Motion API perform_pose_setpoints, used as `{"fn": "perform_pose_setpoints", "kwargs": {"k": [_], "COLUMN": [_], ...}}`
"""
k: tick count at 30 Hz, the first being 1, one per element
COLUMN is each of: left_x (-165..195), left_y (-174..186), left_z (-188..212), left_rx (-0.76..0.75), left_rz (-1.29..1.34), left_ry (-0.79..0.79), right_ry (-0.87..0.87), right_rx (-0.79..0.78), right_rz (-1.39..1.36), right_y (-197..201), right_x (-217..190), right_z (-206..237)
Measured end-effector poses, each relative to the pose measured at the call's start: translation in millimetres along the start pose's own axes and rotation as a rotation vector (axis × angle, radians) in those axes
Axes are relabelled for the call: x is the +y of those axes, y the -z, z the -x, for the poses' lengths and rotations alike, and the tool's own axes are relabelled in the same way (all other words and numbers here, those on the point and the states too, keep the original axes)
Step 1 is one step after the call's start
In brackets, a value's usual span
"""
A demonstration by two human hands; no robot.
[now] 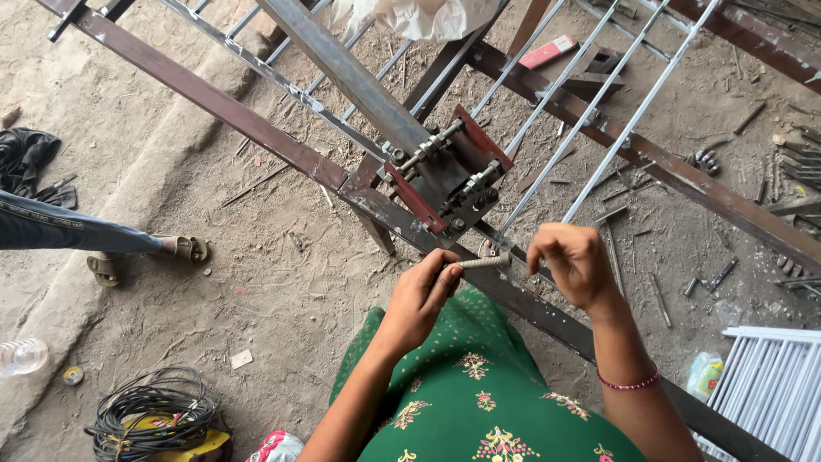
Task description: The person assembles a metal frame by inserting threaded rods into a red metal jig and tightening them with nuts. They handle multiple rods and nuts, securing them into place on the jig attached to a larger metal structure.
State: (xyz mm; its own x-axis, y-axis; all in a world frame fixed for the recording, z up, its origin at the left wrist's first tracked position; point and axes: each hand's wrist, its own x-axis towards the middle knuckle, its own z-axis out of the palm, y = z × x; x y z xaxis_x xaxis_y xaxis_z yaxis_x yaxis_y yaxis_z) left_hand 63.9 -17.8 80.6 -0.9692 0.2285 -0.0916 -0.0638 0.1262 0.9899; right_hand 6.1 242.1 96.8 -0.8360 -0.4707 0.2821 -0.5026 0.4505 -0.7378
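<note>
My left hand (422,295) grips a short light metal rod (484,263) that points to the right, over a dark steel beam (547,312). My right hand (575,263) hovers just right of the rod's tip with fingers curled, and I cannot see anything held in it. Just above both hands a metal jig (449,175) with red side plates, rollers and bolts is fixed to the frame. Several thin white rods (590,115) run up and to the right from the jig area.
Another person's leg and sandalled foot (184,248) reach in from the left. A coil of black cable (150,411) lies at bottom left, a white grille (774,385) at bottom right. Metal scraps (787,171) litter the dirt floor on the right.
</note>
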Motion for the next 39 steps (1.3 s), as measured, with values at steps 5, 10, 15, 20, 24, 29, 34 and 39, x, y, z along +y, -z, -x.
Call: {"fn": "perform_pose_setpoints", "kwargs": {"k": [5, 10, 15, 20, 24, 29, 34, 39], "left_x": [1, 0, -3, -5, -8, -8, -6, -8], "left_y": [-1, -1, -7, -6, -5, -9, -9, -10], "left_z": [1, 1, 4, 4, 5, 9, 9, 14], "left_rx": [-0.002, 0.0, -0.014, 0.007, 0.008, -0.008, 0.013, 0.03], "left_rz": [0.021, 0.017, -0.004, 0.016, 0.015, -0.01, -0.026, -0.018], "left_ry": [0.015, -0.008, -0.008, 0.015, -0.008, -0.005, 0.015, 0.02], "right_ry": [0.027, 0.074, 0.027, 0.084, 0.101, 0.055, 0.044, 0.17], "right_rx": [-0.029, -0.055, 0.005, -0.117, -0.05, -0.021, -0.077, -0.093], "right_rz": [0.009, 0.032, 0.049, 0.17, 0.129, 0.079, 0.243, 0.157], "right_y": [3, -1, 0, 0, -5, -5, 2, -4], "right_x": [-12, -17, -9, -14, -15, -3, -8, -11], "right_z": [0, -4, -2, -3, 2, 4, 3, -1]}}
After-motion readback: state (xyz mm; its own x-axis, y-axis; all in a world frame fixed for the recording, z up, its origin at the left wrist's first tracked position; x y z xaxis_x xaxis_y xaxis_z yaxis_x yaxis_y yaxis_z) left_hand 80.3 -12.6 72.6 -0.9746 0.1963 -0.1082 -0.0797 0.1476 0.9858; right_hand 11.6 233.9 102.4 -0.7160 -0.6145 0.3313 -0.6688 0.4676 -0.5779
